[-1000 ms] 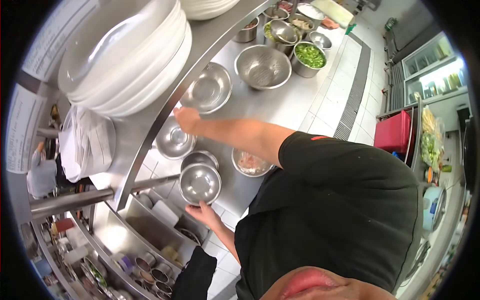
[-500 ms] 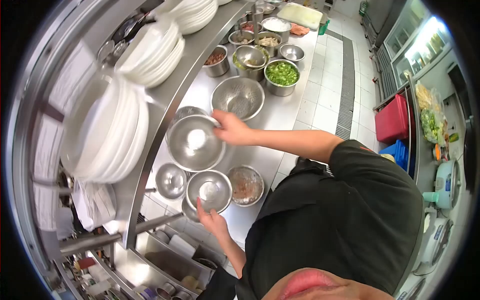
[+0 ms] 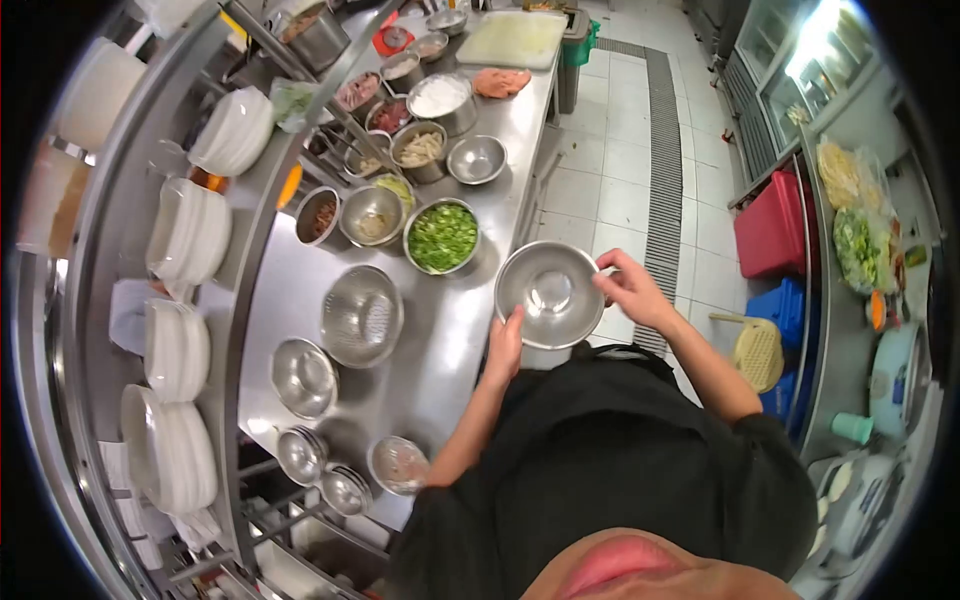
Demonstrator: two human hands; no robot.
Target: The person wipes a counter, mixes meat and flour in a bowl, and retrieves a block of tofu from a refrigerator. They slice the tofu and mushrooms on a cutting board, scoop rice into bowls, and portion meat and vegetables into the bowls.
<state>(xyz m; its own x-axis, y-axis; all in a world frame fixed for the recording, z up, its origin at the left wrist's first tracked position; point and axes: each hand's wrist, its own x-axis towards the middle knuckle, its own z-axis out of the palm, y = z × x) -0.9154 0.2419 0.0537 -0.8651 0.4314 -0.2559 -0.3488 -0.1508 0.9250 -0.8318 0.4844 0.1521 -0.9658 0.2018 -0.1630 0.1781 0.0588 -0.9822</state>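
If unstacked — two hands [image 3: 508,338] [image 3: 634,288], one bowl [image 3: 550,292]

The bowl [image 3: 550,312] in the grip is smooth, glossy metal with a bright shine at its bottom, and the worktop [image 3: 440,322] just left of the grip is metal too, with a softer, satin sheen. Farther left, the colander [image 3: 362,318] is shiny metal broken by small holes, and the stacked plates [image 3: 178,350] beyond it are smooth and glossy; on the body side of the grip, the garment [image 3: 620,460] is matt black cloth. Right of the grip, the floor tiles [image 3: 618,190] look smooth, the red container [image 3: 770,238] appears plastic, and the bag [image 3: 860,250] past it is thin, clear plastic.
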